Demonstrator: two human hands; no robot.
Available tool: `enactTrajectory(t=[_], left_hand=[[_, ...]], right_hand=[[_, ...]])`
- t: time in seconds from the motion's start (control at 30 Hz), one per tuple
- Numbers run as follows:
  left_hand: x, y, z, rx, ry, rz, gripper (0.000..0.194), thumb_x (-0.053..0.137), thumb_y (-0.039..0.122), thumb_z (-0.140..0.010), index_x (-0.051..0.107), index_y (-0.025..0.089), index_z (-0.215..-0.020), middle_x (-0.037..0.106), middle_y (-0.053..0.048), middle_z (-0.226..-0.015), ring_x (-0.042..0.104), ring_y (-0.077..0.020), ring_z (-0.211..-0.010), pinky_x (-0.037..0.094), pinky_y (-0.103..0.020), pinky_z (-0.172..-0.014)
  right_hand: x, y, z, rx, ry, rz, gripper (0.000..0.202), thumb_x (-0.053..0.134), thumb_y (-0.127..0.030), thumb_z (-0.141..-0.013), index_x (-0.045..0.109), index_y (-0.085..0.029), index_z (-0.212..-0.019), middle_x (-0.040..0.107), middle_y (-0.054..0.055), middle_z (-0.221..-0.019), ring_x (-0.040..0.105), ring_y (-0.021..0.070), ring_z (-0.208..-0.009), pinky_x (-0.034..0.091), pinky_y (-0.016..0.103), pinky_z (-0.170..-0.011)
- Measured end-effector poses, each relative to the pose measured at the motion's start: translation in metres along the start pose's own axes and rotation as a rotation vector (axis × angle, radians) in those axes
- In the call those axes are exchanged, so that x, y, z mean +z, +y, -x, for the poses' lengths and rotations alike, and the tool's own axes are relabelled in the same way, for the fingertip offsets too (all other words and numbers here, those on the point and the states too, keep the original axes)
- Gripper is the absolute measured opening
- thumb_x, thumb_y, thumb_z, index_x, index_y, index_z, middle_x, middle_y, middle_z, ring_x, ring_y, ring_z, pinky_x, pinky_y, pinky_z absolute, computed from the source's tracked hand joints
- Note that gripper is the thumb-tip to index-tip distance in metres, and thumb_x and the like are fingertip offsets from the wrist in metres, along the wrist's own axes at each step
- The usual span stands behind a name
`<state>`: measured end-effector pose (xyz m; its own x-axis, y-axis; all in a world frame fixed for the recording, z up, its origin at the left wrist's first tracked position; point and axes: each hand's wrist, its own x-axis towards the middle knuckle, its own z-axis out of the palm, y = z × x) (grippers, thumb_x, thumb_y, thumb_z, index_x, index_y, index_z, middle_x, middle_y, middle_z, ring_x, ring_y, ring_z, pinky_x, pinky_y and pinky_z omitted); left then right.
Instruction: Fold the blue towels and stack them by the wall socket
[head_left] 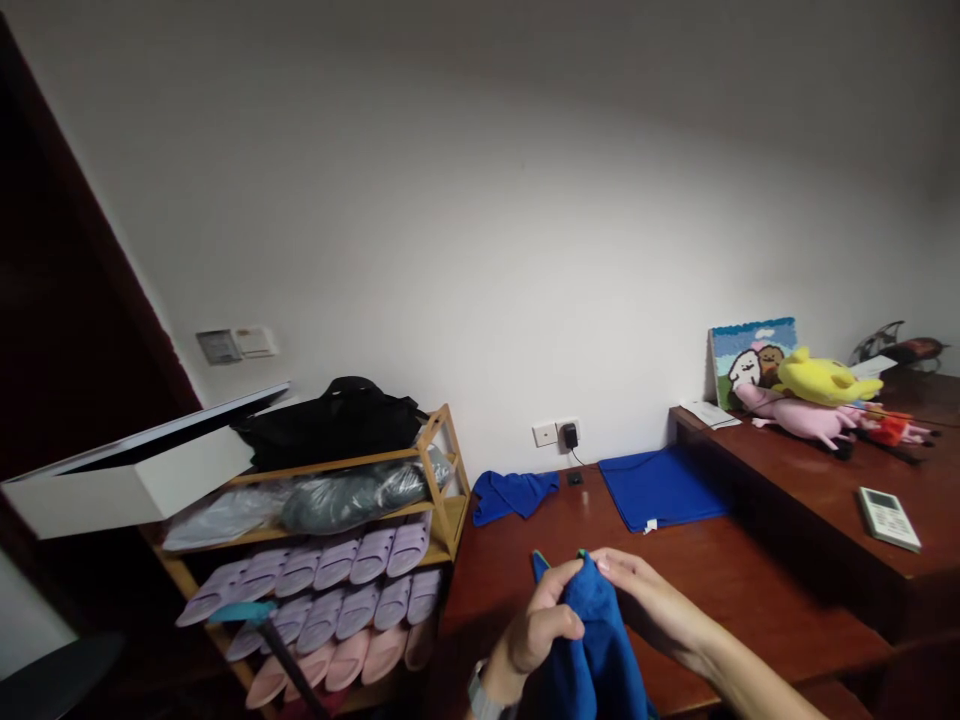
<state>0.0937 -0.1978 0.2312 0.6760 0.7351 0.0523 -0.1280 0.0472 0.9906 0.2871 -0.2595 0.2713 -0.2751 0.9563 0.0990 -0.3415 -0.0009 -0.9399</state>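
Left hand (541,628), right hand (651,598): we pinch one hanging cloth (604,635), seemingly unfinished
Flat cloth (664,490): we judge it done
Bunched cloth (510,498): not yet flat (perhaps still left)

Remote (889,518): here it sits, screen and keys facing up, markings too small to read.
Cloth tag (650,525): a white one, poking out at the edge of the flat blue cloth (667,490), and not a word legible.
Paper (712,414): perhaps printed, but blurred from here.
Readable text: none anywhere.
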Motion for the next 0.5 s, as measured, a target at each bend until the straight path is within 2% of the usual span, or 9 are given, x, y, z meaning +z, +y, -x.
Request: enactTrajectory(t=[0.13, 0.2, 0.27, 0.37, 0.5], left_hand=[[-0.004, 0.019, 0.009, 0.057, 0.067, -0.004, 0.051, 0.072, 0.028, -0.059, 0.074, 0.024, -0.109, 0.070, -0.001, -0.093, 0.058, -0.0223, -0.088, 0.046, -0.035, -0.084], [-0.006, 0.036, 0.014, 0.122, 0.067, -0.062, 0.032, 0.074, 0.033, -0.063, 0.072, 0.022, -0.093, 0.065, 0.000, -0.089, 0.055, -0.0201, -0.086, 0.044, -0.033, -0.082], [-0.010, 0.053, 0.019, 0.166, 0.058, -0.175, 0.024, 0.076, 0.038, -0.070, 0.065, 0.022, -0.084, 0.059, 0.001, -0.085, 0.052, -0.0183, -0.084, 0.043, -0.031, -0.081], [-0.022, 0.071, 0.027, 0.144, 0.075, -0.409, 0.028, 0.075, 0.047, -0.081, 0.062, 0.022, -0.086, 0.057, 0.003, -0.084, 0.052, -0.0170, -0.082, 0.044, -0.029, -0.081], [-0.047, 0.072, 0.037, 0.042, 0.038, -0.699, 0.031, 0.076, 0.049, -0.084, 0.067, 0.023, -0.097, 0.066, 0.002, -0.092, 0.059, -0.0194, -0.092, 0.045, -0.028, -0.088]], right_hand=[[-0.008, -0.003, -0.002, -0.077, 0.021, 0.093, 0.044, 0.083, -0.062, -0.075, 0.070, -0.021, -0.085, 0.064, -0.003, -0.072, 0.057, 0.0127, -0.070, 0.045, 0.028, -0.070], [-0.015, -0.011, 0.001, -0.111, 0.035, 0.178, 0.046, 0.086, -0.061, -0.073, 0.071, -0.021, -0.091, 0.067, -0.002, -0.077, 0.059, 0.0138, -0.074, 0.048, 0.029, -0.073], [-0.024, -0.022, 0.005, -0.126, 0.065, 0.246, 0.050, 0.088, -0.060, -0.070, 0.073, -0.022, -0.099, 0.070, 0.000, -0.084, 0.062, 0.0152, -0.078, 0.051, 0.031, -0.076], [-0.039, -0.039, 0.012, -0.175, 0.159, 0.334, 0.053, 0.086, -0.062, -0.070, 0.075, -0.023, -0.104, 0.073, 0.002, -0.089, 0.065, 0.0167, -0.082, 0.055, 0.033, -0.078], [-0.057, -0.054, 0.021, -0.238, 0.260, 0.461, 0.052, 0.080, -0.066, -0.076, 0.078, -0.025, -0.107, 0.077, 0.005, -0.101, 0.069, 0.0204, -0.092, 0.058, 0.034, -0.082]])
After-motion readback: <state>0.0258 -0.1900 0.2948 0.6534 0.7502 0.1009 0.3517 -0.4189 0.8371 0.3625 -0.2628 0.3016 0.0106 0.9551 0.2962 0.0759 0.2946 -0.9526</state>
